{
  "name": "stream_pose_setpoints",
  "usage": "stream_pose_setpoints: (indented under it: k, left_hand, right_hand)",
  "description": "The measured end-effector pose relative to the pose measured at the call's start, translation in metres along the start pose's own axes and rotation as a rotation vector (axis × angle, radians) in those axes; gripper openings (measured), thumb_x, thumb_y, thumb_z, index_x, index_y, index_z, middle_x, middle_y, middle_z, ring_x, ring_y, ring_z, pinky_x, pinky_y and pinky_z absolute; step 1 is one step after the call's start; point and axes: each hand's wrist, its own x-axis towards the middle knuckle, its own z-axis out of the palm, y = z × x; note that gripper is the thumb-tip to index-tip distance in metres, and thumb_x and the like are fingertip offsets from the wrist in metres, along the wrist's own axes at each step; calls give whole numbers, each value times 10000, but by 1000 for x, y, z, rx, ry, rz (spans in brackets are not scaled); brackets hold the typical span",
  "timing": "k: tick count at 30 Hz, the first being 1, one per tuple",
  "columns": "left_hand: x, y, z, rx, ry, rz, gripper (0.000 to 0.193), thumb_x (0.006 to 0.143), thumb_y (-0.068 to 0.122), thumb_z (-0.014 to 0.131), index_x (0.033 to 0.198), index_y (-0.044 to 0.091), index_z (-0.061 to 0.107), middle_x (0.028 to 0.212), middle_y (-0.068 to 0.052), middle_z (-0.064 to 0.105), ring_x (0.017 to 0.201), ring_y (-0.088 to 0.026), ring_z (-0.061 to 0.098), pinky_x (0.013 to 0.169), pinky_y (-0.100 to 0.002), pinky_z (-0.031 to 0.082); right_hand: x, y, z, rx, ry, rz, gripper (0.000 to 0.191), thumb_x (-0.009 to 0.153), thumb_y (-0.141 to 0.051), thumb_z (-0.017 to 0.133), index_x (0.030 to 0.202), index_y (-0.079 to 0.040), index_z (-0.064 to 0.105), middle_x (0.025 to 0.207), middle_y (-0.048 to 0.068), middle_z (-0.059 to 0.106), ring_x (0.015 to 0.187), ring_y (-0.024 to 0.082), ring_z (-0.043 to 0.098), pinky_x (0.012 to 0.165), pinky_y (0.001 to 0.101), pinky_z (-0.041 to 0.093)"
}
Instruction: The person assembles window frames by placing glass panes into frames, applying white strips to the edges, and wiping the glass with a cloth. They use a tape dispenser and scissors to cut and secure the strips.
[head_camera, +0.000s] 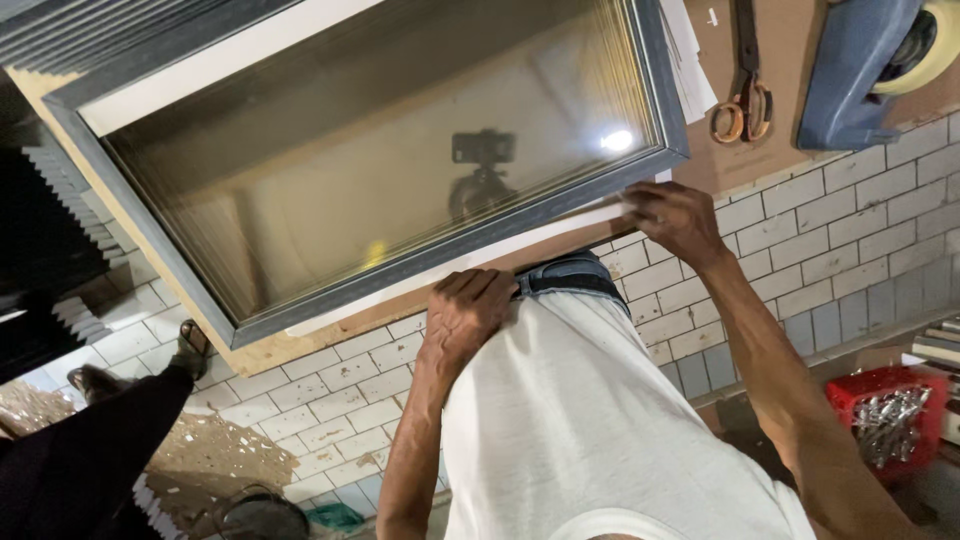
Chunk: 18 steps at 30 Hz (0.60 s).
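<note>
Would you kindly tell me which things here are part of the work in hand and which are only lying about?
In hand:
- left hand and right hand, both on the white strip
- grey framed glass
- wooden board

Lying about:
- scissors
- blue tape dispenser
- red basket
- paper sheets

Both bare arms reach out from the body. The left hand (466, 310) rests knuckles up, fingers curled under, close to the waist. The right hand (672, 218) stretches farther out, fingers bent and pinched together at the tips
</note>
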Motion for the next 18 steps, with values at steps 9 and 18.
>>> stream_pose_setpoints:
  k: [9,18]
  left_hand:
    - [11,7,26,38,169,84,412,880,217,775,1234,24,688,1123,-109,724,1018,-292,699,870,-427,582]
    - [-43,-33,-29,193,206,12,359,901,240,795,1206,62,732,990,-75,758,792,-185,717,679,-351,592]
  right_hand:
    - [12,-37,-63,543,-185,197,130,853,-177,811,895,-75,743,830,35,750,732,148,715,658,298,559]
    - [33,-3,-65,969,-46,457,167,976,-51,745,1105,54,730,944,125,744,775,132,711,683,249,617]
